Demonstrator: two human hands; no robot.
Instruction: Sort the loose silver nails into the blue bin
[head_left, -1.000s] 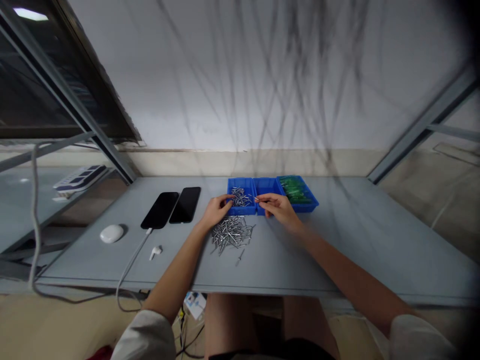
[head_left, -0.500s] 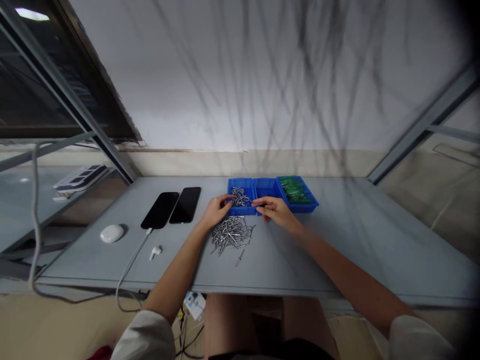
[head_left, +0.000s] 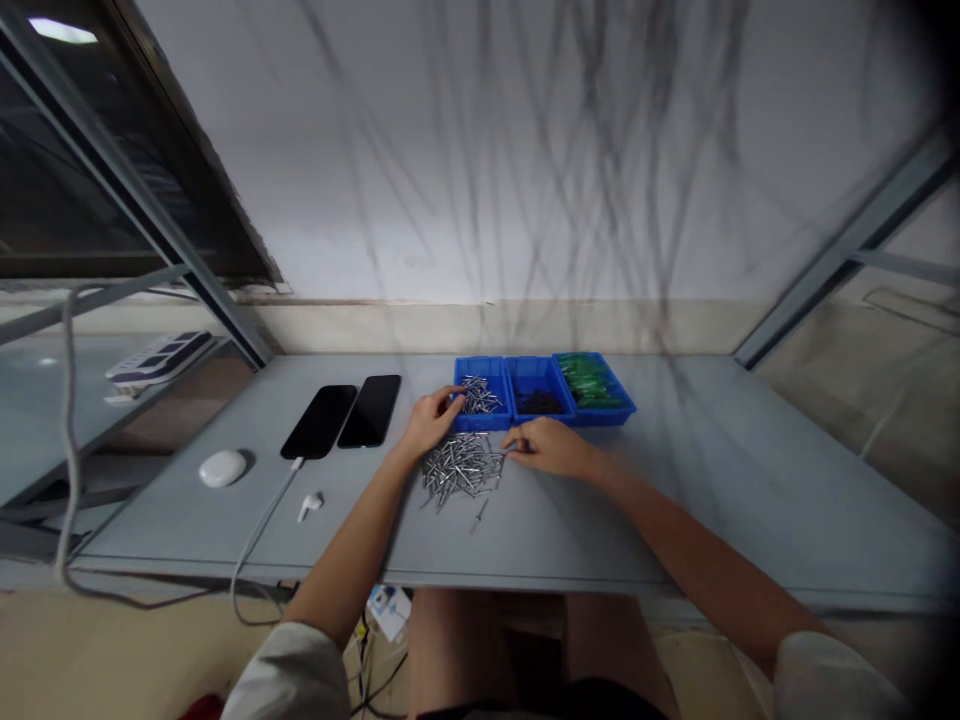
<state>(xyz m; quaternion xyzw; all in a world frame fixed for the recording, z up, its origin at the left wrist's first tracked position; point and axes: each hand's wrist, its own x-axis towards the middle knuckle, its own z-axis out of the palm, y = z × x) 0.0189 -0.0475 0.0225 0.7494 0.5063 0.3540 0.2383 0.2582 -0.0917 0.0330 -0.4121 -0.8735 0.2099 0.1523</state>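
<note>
Spanning the lower view, a grey table [head_left: 750,470] bears a row of three blue bins near its far edge: the right bin [head_left: 604,416] contains green pieces [head_left: 589,380], the middle bin [head_left: 531,368] dark pieces [head_left: 541,402] gathered toward its front, and the left bin [head_left: 487,422] slender metal pins [head_left: 478,393]. The left hand [head_left: 433,420] reaches to the left side of the left bin, thumb and forefinger bent over its rim beside the pins; whether they grasp one cannot be told. The right hand [head_left: 551,447] lies in front of the middle bin, thumb and forefinger drawn together at the right edge of a loose heap of similar pins [head_left: 459,468]; whether one is pinched between them cannot be told. This heap rests on the table before the left bin. Farther left lie a black phone [head_left: 320,420] and, beside it, a second phone [head_left: 370,410]; then a rounded white case [head_left: 223,467], a white earbud [head_left: 311,505] and, slenderest, a single pin [head_left: 480,514] apart from the heap, on its near side
</note>
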